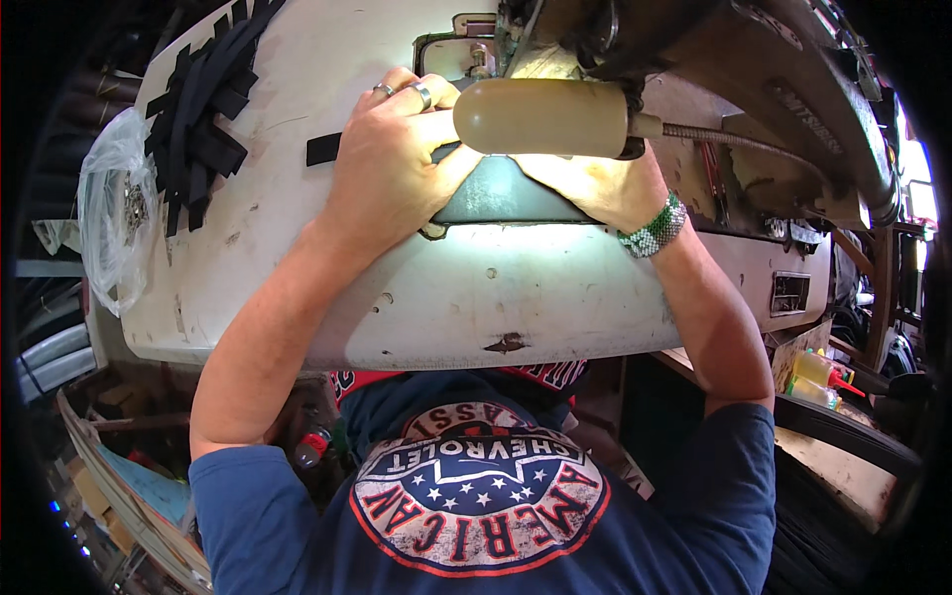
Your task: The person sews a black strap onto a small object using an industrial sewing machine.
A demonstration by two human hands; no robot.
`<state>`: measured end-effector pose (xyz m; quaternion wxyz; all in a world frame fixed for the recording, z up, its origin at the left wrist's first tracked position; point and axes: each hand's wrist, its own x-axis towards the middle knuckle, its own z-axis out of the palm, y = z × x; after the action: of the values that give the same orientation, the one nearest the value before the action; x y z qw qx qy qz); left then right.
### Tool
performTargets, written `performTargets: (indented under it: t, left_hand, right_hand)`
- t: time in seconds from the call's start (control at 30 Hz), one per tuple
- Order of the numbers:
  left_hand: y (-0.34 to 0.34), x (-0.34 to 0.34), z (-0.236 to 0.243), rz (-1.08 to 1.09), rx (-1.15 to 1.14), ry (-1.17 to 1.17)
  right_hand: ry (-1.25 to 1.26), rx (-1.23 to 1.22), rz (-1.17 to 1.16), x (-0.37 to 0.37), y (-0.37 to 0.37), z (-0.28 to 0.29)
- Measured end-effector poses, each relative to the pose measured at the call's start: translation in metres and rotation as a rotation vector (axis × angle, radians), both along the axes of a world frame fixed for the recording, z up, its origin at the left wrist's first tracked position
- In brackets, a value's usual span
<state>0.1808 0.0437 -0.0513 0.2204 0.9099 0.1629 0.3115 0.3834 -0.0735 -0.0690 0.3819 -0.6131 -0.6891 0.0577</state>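
Both hands press a dark piece flat on a sewing machine table, under the lamp.

The worn white table [476, 297] carries the dark piece [506, 193], its long axis running left to right. The left hand [387, 164] lies flat, fingers spread on its left end; the right hand [605, 188] holds down the right end, its grip hidden by the beige lamp [540, 117]. A black strip [323, 149] lies just left.

Clear plastic bag [117, 213] at the far left edge of the worn cream tabletop [446, 297], crumpled, holding small dark metal bits. Round red, white and blue printed emblem [481, 491] on the navy shirt below. Two yellowish squeeze bottles [818, 379] with red tips at right.
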Motion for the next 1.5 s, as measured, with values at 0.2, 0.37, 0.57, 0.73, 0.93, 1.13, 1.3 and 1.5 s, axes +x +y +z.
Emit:
performTargets:
  t: [0.2,0.37,0.57,0.73,0.93,1.13,1.3,1.5]
  left_hand:
    - [0.0,0.001,-0.002,0.024,-0.021,-0.028]
    - [-0.002,0.003,-0.002,0.047,-0.066,-0.042]
    - [-0.002,0.003,-0.001,0.033,-0.056,-0.057]
    - [-0.001,0.003,-0.002,0.022,-0.105,-0.065]
    - [0.003,0.003,0.001,0.078,-0.015,0.03]
    - [0.013,0.009,0.01,0.024,-0.2,0.111]
    - [0.019,0.01,0.009,-0.026,-0.323,0.124]
    - [0.016,0.012,-0.002,0.018,-0.242,0.158]
  right_hand:
    - [-0.003,0.019,-0.005,0.0,-0.001,0.003]
    - [-0.028,0.02,-0.005,0.0,-0.001,0.005]
    - [-0.025,0.03,-0.008,-0.001,0.001,0.003]
    - [-0.028,0.034,-0.015,0.0,0.0,0.002]
    - [-0.118,0.058,-0.056,-0.001,-0.003,0.001]
    - [0.04,0.033,0.009,-0.006,-0.002,0.018]
    - [-0.264,-0.339,0.06,0.004,-0.057,0.091]
    - [-0.309,0.139,-0.386,0.125,-0.14,0.188]
